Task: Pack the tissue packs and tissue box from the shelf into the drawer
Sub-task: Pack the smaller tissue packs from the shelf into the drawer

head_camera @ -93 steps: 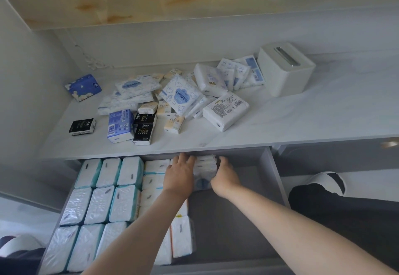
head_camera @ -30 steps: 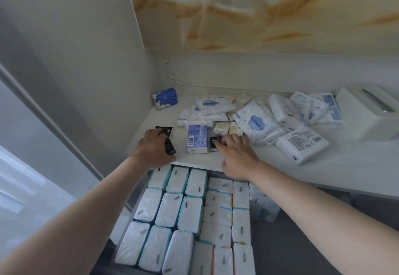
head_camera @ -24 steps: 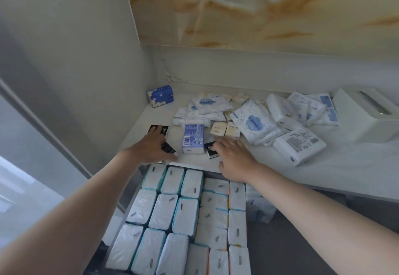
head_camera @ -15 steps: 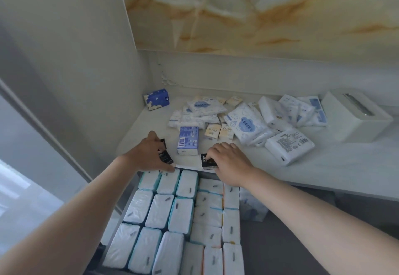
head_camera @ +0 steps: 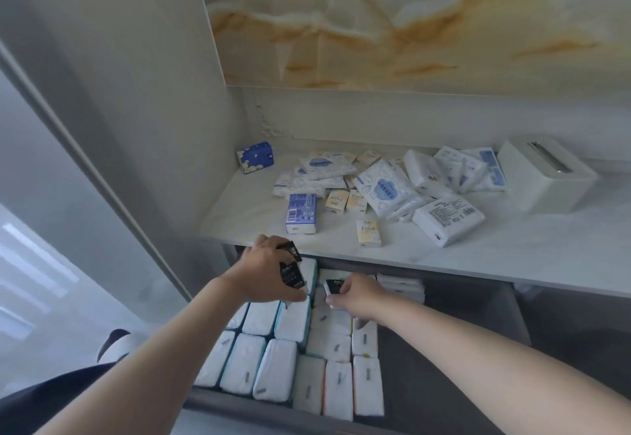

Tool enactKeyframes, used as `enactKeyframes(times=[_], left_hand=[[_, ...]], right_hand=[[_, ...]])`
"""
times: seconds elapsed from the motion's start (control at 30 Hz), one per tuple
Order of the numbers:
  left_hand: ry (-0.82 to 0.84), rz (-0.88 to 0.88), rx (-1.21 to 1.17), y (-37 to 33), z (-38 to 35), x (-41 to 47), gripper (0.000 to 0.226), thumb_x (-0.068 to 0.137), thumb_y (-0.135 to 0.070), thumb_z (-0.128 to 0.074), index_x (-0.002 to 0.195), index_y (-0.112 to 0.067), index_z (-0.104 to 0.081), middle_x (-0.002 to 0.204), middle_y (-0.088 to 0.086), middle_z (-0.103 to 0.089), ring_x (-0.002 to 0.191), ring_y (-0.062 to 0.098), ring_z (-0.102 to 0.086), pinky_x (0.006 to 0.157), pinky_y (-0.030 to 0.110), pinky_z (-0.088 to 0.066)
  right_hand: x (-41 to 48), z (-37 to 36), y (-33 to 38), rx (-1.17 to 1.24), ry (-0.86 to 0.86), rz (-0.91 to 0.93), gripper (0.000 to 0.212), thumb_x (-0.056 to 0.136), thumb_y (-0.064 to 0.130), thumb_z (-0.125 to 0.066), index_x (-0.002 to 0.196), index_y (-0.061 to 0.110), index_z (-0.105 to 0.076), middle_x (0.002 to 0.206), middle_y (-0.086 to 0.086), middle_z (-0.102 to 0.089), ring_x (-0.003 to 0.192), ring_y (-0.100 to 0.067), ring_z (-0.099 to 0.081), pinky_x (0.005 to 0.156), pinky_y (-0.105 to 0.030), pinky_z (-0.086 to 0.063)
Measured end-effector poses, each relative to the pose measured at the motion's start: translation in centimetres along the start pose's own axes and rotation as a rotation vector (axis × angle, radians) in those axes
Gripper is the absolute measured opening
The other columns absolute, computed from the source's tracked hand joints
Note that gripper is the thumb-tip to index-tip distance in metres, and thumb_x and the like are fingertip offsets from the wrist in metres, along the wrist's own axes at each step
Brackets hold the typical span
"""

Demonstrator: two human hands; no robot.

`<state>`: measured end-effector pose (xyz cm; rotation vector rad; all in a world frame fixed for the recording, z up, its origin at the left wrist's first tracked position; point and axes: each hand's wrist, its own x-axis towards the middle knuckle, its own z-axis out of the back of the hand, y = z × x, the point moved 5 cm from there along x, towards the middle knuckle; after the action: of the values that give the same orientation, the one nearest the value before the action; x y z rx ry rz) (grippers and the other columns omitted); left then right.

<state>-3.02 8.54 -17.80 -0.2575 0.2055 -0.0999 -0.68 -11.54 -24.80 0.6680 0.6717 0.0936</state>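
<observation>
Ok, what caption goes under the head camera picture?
Left hand and right hand hold small black tissue packs over the open grey drawer.

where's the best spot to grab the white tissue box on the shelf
Likely from above, grip across the front and back walls: the tissue box stands upright with a flat slotted top, and tissue packs crowd its left wall.

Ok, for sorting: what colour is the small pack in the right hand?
Small pack: black, white lettering; head view.
</observation>
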Motion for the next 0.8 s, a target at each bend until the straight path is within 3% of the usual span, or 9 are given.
enactKeyframes(times=[0.1, 0.17, 0.2, 0.27, 0.37, 0.5, 0.6, 0.7, 0.8], left_hand=[[0.075, -0.028, 0.018, -1.9, -1.8, -1.0, 0.079, 0.06, -0.076, -0.068, 0.123, -0.029, -0.064, 0.144, -0.006, -0.033, 0.131, 0.016, -0.024, 0.112, 0.039, -0.031], [0.125, -0.054, -0.012, -3.0, -3.2, -1.4, 0.079, 0.062, -0.071, -0.071, 0.126, -0.025, -0.063, 0.146, -0.006, -0.03, 0.134, 0.017, -0.022, 0.114, 0.038, -0.032], [0.134, -0.068, -0.041, -3.6, -3.7, -1.5, 0.079, 0.064, -0.068, -0.073, 0.127, -0.023, -0.063, 0.145, -0.006, -0.029, 0.135, 0.016, -0.021, 0.114, 0.035, -0.031], [0.118, -0.096, -0.114, -4.8, -4.5, -1.5, 0.076, 0.065, -0.061, -0.076, 0.128, -0.021, -0.062, 0.144, -0.007, -0.029, 0.135, 0.013, -0.022, 0.111, 0.023, -0.028], [0.07, -0.138, -0.231, -6.9, -5.0, -1.3, 0.066, 0.063, -0.055, -0.081, 0.12, -0.025, -0.066, 0.144, -0.01, -0.033, 0.129, 0.008, -0.029, 0.105, 0.016, -0.029], [0.105, -0.194, -0.346, -8.7, -6.1, -0.7, 0.065, 0.054, -0.059, -0.081, 0.11, -0.029, -0.07, 0.147, -0.014, -0.032, 0.12, 0.005, -0.046, 0.102, 0.024, -0.044], [0.204, -0.22, -0.282, -9.0, -7.1, -0.3, 0.07, 0.058, -0.058, -0.084, 0.118, -0.028, -0.066, 0.152, -0.02, -0.018, 0.129, 0.008, -0.038, 0.109, 0.028, -0.039], [0.262, -0.287, 0.038, -8.2, -8.2, -0.3, 0.077, 0.061, -0.065, -0.078, 0.128, -0.03, -0.06, 0.155, -0.018, -0.009, 0.143, 0.016, -0.012, 0.117, 0.042, -0.028], [0.244, -0.362, 0.339, -7.3, -9.6, -0.6, 0.077, 0.064, -0.066, -0.075, 0.129, -0.028, -0.06, 0.158, -0.004, -0.014, 0.146, 0.023, -0.006, 0.119, 0.045, -0.019]], right_hand=[[-0.3, -1.5, 0.2, 0.098, 0.085, 0.008, 0.039, 0.091, 0.034, -0.067, 0.125, 0.018, -0.055, 0.119, -0.004, -0.057, 0.099, -0.025, -0.064, 0.069, -0.036, -0.061], [-0.3, -0.9, 0.7, 0.012, -0.015, 0.043, 0.039, 0.095, 0.023, -0.055, 0.134, 0.02, -0.052, 0.131, -0.003, -0.055, 0.109, -0.023, -0.059, 0.081, -0.031, -0.053], [-0.5, -0.4, 1.0, 0.056, -0.055, 0.046, 0.039, 0.096, 0.018, -0.047, 0.134, 0.02, -0.053, 0.131, -0.004, -0.056, 0.106, -0.022, -0.059, 0.082, -0.029, -0.049], [-1.2, 0.4, 1.5, 0.345, -0.03, 0.024, 0.032, 0.099, 0.016, -0.037, 0.125, 0.021, -0.055, 0.117, -0.008, -0.061, 0.081, -0.022, -0.064, 0.066, -0.031, -0.048], [-2.0, 1.6, 1.3, 0.571, 0.08, 0.002, 0.02, 0.101, 0.017, -0.043, 0.099, 0.025, -0.062, 0.089, -0.006, -0.062, 0.063, -0.02, -0.059, 0.056, -0.029, -0.046], [-1.7, 2.5, -0.7, 0.36, 0.104, 0.004, 0.016, 0.096, 0.019, -0.057, 0.104, 0.021, -0.071, 0.083, 0.001, -0.067, 0.065, -0.013, -0.06, 0.055, -0.025, -0.046], [-1.3, 3.5, -1.6, 0.195, 0.024, 0.003, 0.018, 0.097, 0.016, -0.058, 0.111, 0.014, -0.069, 0.092, -0.005, -0.068, 0.066, -0.014, -0.061, 0.052, -0.025, -0.046], [-1.1, 4.6, -1.8, -0.199, -0.095, 0.071, 0.028, 0.097, 0.008, -0.053, 0.121, 0.01, -0.066, 0.121, -0.01, -0.064, 0.105, -0.025, -0.061, 0.087, -0.032, -0.052], [-0.1, 3.9, -2.2, -0.265, -0.085, 0.096, 0.034, 0.099, 0.011, -0.051, 0.132, 0.01, -0.058, 0.14, -0.011, -0.053, 0.127, -0.027, -0.051, 0.104, -0.032, -0.042]])
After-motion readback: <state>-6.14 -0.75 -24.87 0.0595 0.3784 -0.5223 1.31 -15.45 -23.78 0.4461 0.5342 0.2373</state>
